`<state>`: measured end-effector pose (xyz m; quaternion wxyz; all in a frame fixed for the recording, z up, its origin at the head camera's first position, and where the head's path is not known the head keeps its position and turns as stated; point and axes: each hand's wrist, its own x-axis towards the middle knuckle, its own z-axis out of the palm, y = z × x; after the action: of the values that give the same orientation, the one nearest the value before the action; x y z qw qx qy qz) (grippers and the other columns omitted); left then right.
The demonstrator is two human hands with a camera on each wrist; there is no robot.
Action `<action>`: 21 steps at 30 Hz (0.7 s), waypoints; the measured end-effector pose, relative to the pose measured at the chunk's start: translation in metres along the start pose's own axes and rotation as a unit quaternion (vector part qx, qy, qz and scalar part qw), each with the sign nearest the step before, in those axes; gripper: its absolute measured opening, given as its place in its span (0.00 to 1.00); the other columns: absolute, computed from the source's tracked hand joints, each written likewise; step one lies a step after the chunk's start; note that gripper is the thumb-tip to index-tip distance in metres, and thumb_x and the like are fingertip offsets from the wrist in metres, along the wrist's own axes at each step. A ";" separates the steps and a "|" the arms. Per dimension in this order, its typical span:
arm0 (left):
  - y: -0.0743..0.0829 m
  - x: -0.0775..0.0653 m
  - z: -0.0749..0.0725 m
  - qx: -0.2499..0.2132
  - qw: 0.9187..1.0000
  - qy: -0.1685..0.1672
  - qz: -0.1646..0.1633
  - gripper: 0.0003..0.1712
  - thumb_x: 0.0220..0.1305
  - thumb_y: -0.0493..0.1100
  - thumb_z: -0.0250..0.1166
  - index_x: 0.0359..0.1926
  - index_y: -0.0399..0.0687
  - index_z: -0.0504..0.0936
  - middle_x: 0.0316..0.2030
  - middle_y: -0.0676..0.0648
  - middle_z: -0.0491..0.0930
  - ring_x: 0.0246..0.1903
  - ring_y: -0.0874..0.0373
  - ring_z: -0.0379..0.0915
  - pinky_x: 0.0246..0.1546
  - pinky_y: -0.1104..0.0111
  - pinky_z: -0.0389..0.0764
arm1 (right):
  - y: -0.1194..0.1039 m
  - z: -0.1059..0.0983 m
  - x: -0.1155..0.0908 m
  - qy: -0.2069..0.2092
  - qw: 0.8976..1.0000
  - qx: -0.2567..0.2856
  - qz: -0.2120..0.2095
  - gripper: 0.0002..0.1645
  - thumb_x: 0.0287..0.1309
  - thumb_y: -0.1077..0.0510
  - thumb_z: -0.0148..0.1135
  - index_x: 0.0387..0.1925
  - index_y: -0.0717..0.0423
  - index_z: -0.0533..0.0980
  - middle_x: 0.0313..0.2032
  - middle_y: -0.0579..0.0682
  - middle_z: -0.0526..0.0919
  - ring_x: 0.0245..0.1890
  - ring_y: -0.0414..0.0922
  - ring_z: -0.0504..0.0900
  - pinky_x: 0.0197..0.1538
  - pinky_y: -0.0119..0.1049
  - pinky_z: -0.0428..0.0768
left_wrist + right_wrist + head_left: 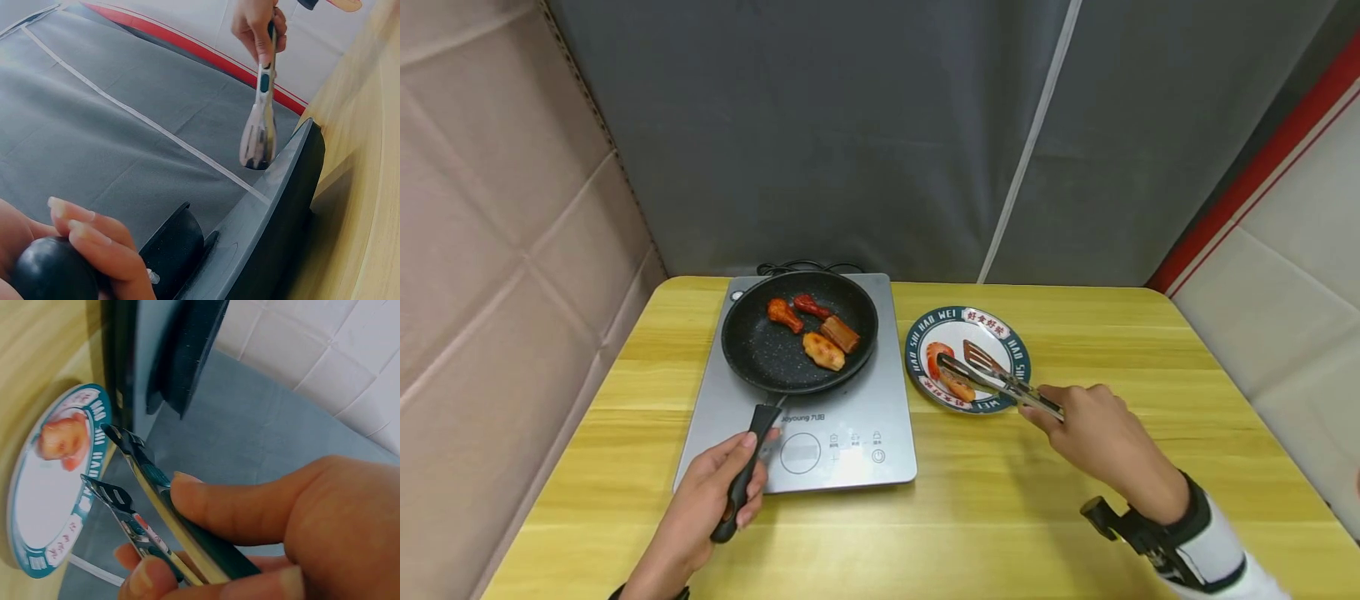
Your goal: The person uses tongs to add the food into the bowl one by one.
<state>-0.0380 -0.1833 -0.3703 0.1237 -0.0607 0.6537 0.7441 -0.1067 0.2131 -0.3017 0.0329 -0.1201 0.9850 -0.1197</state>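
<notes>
My left hand (718,479) grips the black handle of a frying pan (760,350) at the cooktop. In the pan lie an orange drumstick (784,315), a smaller dark red piece (811,306), a brown block-shaped piece (841,333) and a golden wing-like piece (823,352). My right hand (1097,433) holds metal tongs (1018,390) over a round plate (917,333) with a dark lettered rim. Their slotted ends stand apart with nothing between them in the right wrist view. On the plate rest a red-orange piece (937,357) and a tan piece (958,387), partly covered by the tongs.
A silver induction cooktop (850,462) is under the pan, with a black cord (808,265) behind it. The wooden table (970,533) ends at a grey curtain (820,150). Pale padded walls (497,250) flank it, and a black strap is on my right wrist.
</notes>
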 end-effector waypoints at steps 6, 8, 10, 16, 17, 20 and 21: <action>0.000 0.000 0.000 0.002 1.000 0.003 -0.003 0.34 0.75 0.56 0.46 0.62 0.27 0.63 0.20 0.49 0.65 0.12 0.61 0.59 0.12 0.72 0.65 | 0.007 0.010 -0.004 -0.007 1.000 0.018 0.004 0.20 0.65 0.48 0.59 0.44 0.61 0.80 0.11 0.42 0.59 0.11 0.39 0.59 0.17 0.32 0.57; -0.001 0.000 0.000 0.003 1.000 0.002 -0.003 0.34 0.75 0.56 0.46 0.62 0.27 0.63 0.20 0.49 0.65 0.12 0.61 0.59 0.12 0.72 0.65 | 0.010 0.013 -0.005 -0.010 1.000 0.023 0.005 0.19 0.65 0.48 0.59 0.43 0.61 0.81 0.11 0.42 0.59 0.11 0.38 0.58 0.16 0.31 0.57; -0.001 0.000 0.000 0.004 1.000 0.002 -0.003 0.34 0.75 0.56 0.46 0.62 0.27 0.63 0.20 0.49 0.65 0.12 0.61 0.60 0.12 0.72 0.65 | 0.011 0.015 -0.005 -0.013 0.999 0.027 0.009 0.20 0.65 0.48 0.59 0.44 0.61 0.81 0.11 0.42 0.58 0.11 0.38 0.57 0.16 0.31 0.57; -0.001 0.000 0.000 0.004 1.000 0.000 -0.003 0.34 0.75 0.55 0.46 0.62 0.26 0.63 0.20 0.49 0.65 0.12 0.61 0.60 0.12 0.72 0.65 | 0.015 0.019 -0.002 -0.023 0.999 0.036 0.018 0.19 0.65 0.49 0.59 0.43 0.61 0.81 0.11 0.41 0.57 0.11 0.38 0.56 0.16 0.30 0.55; -0.001 0.000 0.000 0.004 1.000 0.000 -0.002 0.34 0.75 0.55 0.46 0.62 0.26 0.63 0.20 0.49 0.65 0.12 0.61 0.60 0.12 0.72 0.65 | 0.016 0.020 -0.001 -0.024 0.999 0.038 0.019 0.19 0.65 0.49 0.59 0.43 0.61 0.81 0.11 0.41 0.57 0.11 0.38 0.55 0.16 0.30 0.55; -0.001 0.000 0.000 0.003 1.000 -0.003 0.003 0.34 0.75 0.55 0.45 0.62 0.26 0.62 0.20 0.50 0.65 0.12 0.61 0.60 0.12 0.73 0.65 | 0.018 0.022 0.000 -0.026 0.999 0.042 0.022 0.20 0.65 0.50 0.59 0.45 0.64 0.80 0.11 0.41 0.56 0.11 0.37 0.54 0.16 0.29 0.55; -0.001 0.000 0.000 0.003 1.000 -0.003 0.004 0.34 0.75 0.55 0.45 0.62 0.26 0.62 0.20 0.50 0.65 0.12 0.62 0.60 0.12 0.73 0.65 | 0.019 0.022 0.000 -0.025 0.999 0.042 0.022 0.20 0.65 0.50 0.59 0.46 0.64 0.80 0.11 0.41 0.56 0.11 0.37 0.54 0.16 0.29 0.54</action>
<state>-0.0379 -0.1835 -0.3709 0.1226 -0.0558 0.6560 0.7426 -0.1087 0.2255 -0.3280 0.0649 -0.1003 0.9803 -0.1576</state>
